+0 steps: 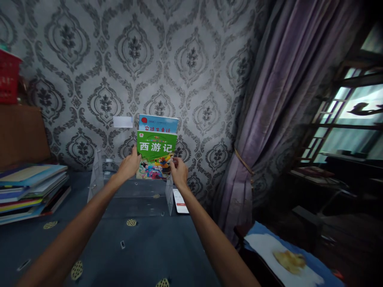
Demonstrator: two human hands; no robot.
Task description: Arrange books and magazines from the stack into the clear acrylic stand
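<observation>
Head view: left hand (131, 162) and right hand (179, 171) hold a green rectangular illustrated book (156, 153) by opposite edges, blue-covered book (158, 122) behind, at a clear plastic rack (136, 198); step apparently aligning, next move likely calling for level, even handling.

Dark blue patterned counter (161, 247) bearing a clear plastic rack (134, 203); left of the rack, stacked books (30, 195); right of it, a phone (181, 204).

"What's hanging at the right?"
"A purple curtain (269, 83); a cord (243, 161) is gathering it in."
"And at the left?"
"A red basket (8, 77) is sitting on a brown box (23, 135)."
"Behind?"
"Patterned wallpaper (163, 59) is showing between them."
</observation>
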